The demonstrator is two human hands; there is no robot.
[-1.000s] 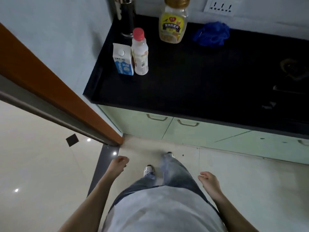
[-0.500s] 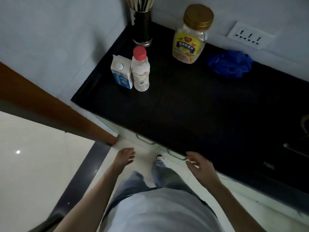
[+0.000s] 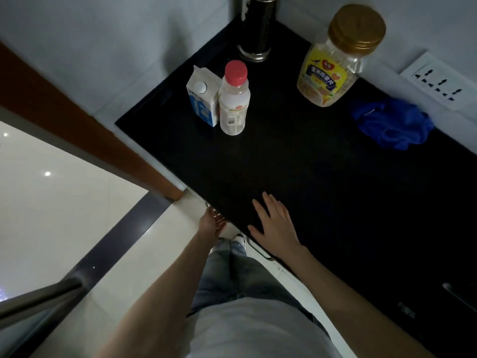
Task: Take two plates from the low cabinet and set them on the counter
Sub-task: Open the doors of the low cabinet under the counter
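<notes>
Black counter (image 3: 296, 177), right hand (image 3: 277, 226) open at edge; left hand (image 3: 211, 223) open below

Two hands show: the left hand (image 3: 212, 224) and the right hand (image 3: 276, 226). On the counter (image 3: 296, 177) stand one carton (image 3: 201, 98), one bottle (image 3: 233, 99), one jar (image 3: 335, 58) and one dark holder (image 3: 256, 29), with one blue cloth (image 3: 392, 122) at the far right. One wall socket (image 3: 438, 83). Two cabinet handles (image 3: 260, 251) show. One shoe (image 3: 238, 240).
</notes>
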